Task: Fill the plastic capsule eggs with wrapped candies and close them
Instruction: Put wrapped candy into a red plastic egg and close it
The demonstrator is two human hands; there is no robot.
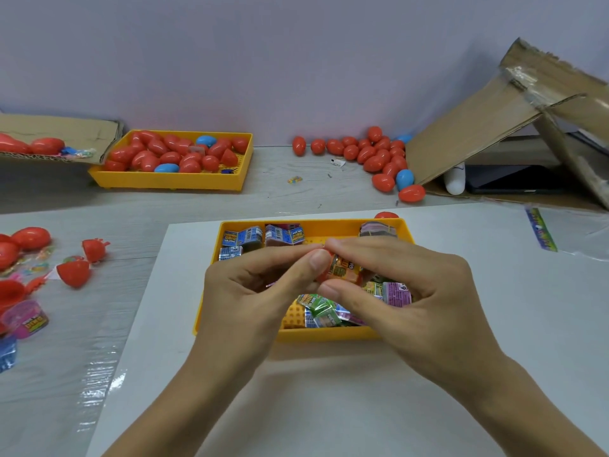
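Note:
Both hands meet over the near yellow tray [342,334] of wrapped candies [324,313]. My left hand [250,291] and my right hand [412,291] pinch an orange wrapped candy [342,270] together with a red piece that is mostly hidden by my fingers. I cannot tell whether that red piece is an egg half. More wrapped packs in blue [244,239] lie at the tray's far end.
A far yellow tray [171,181] holds several red and blue eggs. Loose eggs [379,156] lie by a cardboard box [494,127] at the right. Open red egg halves [74,273] and candies lie at the left. A white sheet [329,407] covers the near table.

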